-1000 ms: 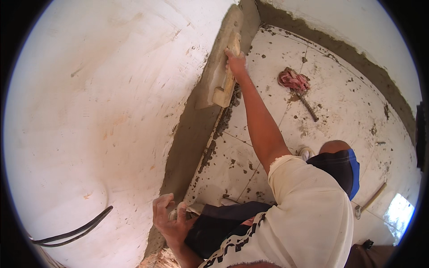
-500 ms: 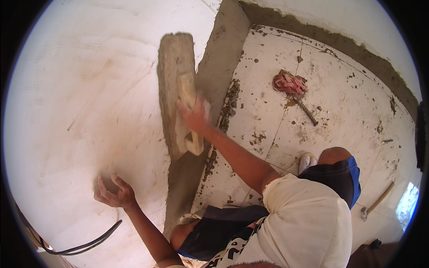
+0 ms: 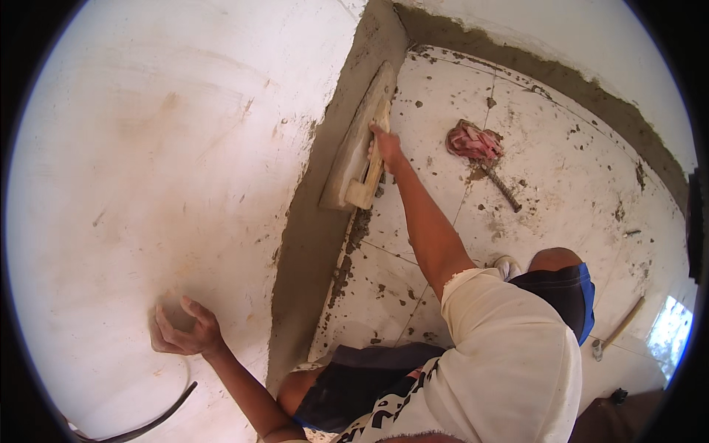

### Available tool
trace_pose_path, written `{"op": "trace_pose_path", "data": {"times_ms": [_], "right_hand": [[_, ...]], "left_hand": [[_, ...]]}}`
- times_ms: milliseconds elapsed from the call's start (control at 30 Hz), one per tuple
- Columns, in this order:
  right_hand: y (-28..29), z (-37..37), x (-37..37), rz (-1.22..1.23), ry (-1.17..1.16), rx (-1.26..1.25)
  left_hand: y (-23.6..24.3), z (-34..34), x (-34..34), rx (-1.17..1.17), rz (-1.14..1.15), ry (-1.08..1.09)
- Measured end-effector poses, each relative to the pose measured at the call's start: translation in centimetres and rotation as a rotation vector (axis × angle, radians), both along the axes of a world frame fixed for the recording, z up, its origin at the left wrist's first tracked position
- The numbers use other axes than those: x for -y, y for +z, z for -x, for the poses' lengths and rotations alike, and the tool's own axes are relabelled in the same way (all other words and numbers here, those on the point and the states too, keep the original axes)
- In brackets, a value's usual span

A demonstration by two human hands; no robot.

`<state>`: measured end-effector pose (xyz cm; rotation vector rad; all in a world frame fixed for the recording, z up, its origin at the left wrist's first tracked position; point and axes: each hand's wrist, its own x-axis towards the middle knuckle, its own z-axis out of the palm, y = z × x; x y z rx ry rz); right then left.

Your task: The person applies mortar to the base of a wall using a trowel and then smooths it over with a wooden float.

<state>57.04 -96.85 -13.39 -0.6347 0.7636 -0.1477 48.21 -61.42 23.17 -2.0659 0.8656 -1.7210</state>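
Note:
My right hand (image 3: 387,146) grips the handle of a long wooden plastering float (image 3: 354,156). The float's face lies against the band of wet grey mortar (image 3: 309,238) along the foot of the left wall, its far end close to the corner. My left hand (image 3: 186,326) is at the white wall (image 3: 148,184), thumb and fingers apart and bent. A dark grey patch shows between them; whether it is shadow or a hollow I cannot tell.
Mortar crumbs are scattered over the white floor tiles (image 3: 450,236). A crumpled reddish cloth (image 3: 473,140) lies by a ribbed metal rod (image 3: 504,190). A wooden-handled hammer (image 3: 619,328) is at the right. Black cable (image 3: 162,415) hangs at lower left. Mortar also edges the far wall.
My right hand has brought the float rightward and down from in front of the white wall onto the mortar band. My left hand has barely moved.

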Motion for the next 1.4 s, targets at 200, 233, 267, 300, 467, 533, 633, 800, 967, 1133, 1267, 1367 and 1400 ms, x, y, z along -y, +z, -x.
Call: {"op": "trace_pose_path", "data": {"times_ms": [200,233,267,300,467,533,633,800,967,1133,1267,1367,1400], "right_hand": [[3.0,5.9,-12.3,-0.006,0.008,-0.012],[4.3,6.9,-14.1,0.012,0.015,-0.001],[5.7,7.5,-15.7,0.021,-0.014,0.060],[6.9,7.7,-16.4,0.032,-0.045,0.123],[10.6,4.4,-10.0,0.300,-0.013,0.064],[11.5,2.0,-5.4,0.490,-0.049,-0.040],[7.6,-2.1,2.4,0.419,-0.141,-0.025],[1.4,-5.9,10.8,0.282,-0.146,-0.023],[-0.6,-5.8,12.5,0.147,-0.068,-0.047],[-0.9,-3.6,8.7,0.044,-0.001,-0.039],[-1.5,1.0,0.5,-0.036,0.010,-0.054],[-0.9,3.8,-4.2,-0.047,0.049,-0.033],[-0.7,4.6,-4.3,-0.050,0.046,0.008]], "left_hand": [[0.1,0.0,-1.0,-0.009,-0.024,0.017],[-0.1,0.0,-1.2,-0.018,-0.024,0.010],[-0.2,0.0,-1.2,-0.020,-0.022,0.007],[-0.3,0.1,-1.2,-0.020,-0.018,0.003],[0.0,0.4,-1.3,-0.050,-0.022,-0.003],[0.3,0.4,-1.5,-0.049,-0.036,-0.004],[-0.3,0.3,-1.1,-0.053,-0.031,0.017],[-0.3,0.1,-0.6,-0.030,-0.023,0.019],[-0.7,0.2,-0.8,-0.024,-0.033,0.085],[-0.5,0.1,-0.1,-0.018,-0.089,0.142],[-0.5,-0.1,-0.1,-0.035,-0.129,0.179],[0.6,1.0,0.8,-0.129,-0.145,0.200],[1.4,0.8,1.4,-0.136,-0.183,0.163]]}}
